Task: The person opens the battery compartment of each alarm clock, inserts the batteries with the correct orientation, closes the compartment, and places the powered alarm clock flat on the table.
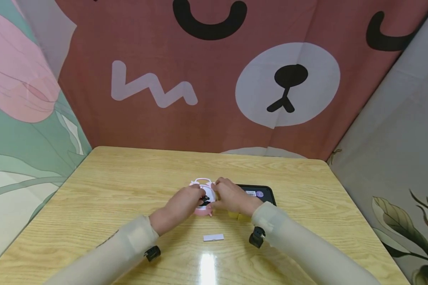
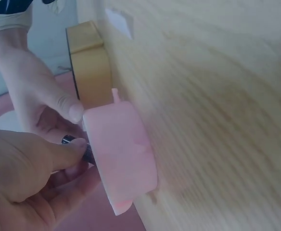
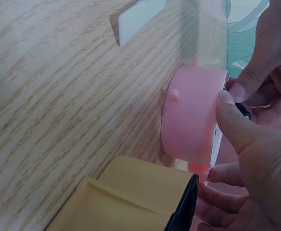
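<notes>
White strip (image 1: 213,237): set nearest, on the table (image 1: 128,170). Yellow-and-black box (image 3: 150,185): placed at right. Pink clock (image 2: 121,149): laid flat, centre, gripped on its right by the right hand (image 1: 232,194). Black cylinder (image 2: 89,155): pinched at its upturned side by the left hand (image 1: 183,202).

I count one pink twin-bell alarm clock (image 2: 123,151), at least one black battery (image 2: 89,156), one white strip (image 1: 213,237), one yellow-and-black box (image 3: 140,185), two wrist cameras (image 1: 152,253), one set each of my left fingers (image 1: 196,192) and right fingers (image 1: 224,184), one wooden counter (image 1: 110,182), three printed hangings (image 1: 146,126).
</notes>
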The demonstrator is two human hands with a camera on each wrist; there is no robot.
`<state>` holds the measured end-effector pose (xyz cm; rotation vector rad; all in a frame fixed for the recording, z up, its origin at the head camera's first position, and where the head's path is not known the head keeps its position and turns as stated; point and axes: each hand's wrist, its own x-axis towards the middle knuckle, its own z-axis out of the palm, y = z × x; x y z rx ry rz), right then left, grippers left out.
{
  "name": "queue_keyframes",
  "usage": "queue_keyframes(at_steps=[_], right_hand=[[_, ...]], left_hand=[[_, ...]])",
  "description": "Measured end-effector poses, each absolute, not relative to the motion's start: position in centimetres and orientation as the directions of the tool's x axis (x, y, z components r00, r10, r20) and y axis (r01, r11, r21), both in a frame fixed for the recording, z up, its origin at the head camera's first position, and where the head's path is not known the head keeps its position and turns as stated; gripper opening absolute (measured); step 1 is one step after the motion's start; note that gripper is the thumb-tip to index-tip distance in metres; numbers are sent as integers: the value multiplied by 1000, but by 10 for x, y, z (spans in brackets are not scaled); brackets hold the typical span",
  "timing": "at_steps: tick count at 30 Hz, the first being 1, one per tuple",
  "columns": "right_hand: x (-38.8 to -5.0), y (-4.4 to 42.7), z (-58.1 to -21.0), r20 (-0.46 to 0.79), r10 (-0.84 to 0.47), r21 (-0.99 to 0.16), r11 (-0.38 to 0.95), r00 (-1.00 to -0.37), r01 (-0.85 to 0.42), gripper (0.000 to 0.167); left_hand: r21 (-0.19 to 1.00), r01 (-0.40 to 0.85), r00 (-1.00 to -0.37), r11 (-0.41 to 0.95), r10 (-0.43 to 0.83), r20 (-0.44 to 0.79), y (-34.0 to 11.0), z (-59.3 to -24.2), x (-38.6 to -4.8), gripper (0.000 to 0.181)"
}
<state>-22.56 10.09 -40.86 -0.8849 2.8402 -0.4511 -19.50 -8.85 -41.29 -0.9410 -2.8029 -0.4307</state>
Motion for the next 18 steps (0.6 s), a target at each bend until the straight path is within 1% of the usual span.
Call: queue_keyframes(at_steps=[4,5,8,15,17,18], right_hand=[[-226,101,-410,-54,-558,-324,794,-828,-514,34],[-226,102,-410,-57,-555,-321,797,-830,-511,34],[-226,102,-411,-56,-553,-321,798,-831,-510,36],[-225,102,-410,-43,-565,-329,787,-824,-522,45],[-224,102,-409,-44,-568,-328,785,-822,-525,47],[-224,101,-409,-44,-570,-326,785,-821,-527,48]], left_hand=[[114,659,-741,744,615,268,-89,-416,-190,5],[89,666,-731,741,624,275,-89,-418,-189,7],[41,677,-712,735,639,292,-89,-422,-188,8],[-49,667,-698,744,646,308,-86,-425,-187,6],[-42,665,-703,745,644,301,-85,-424,-187,6],[-13,665,-710,747,638,298,-84,-423,-188,6]])
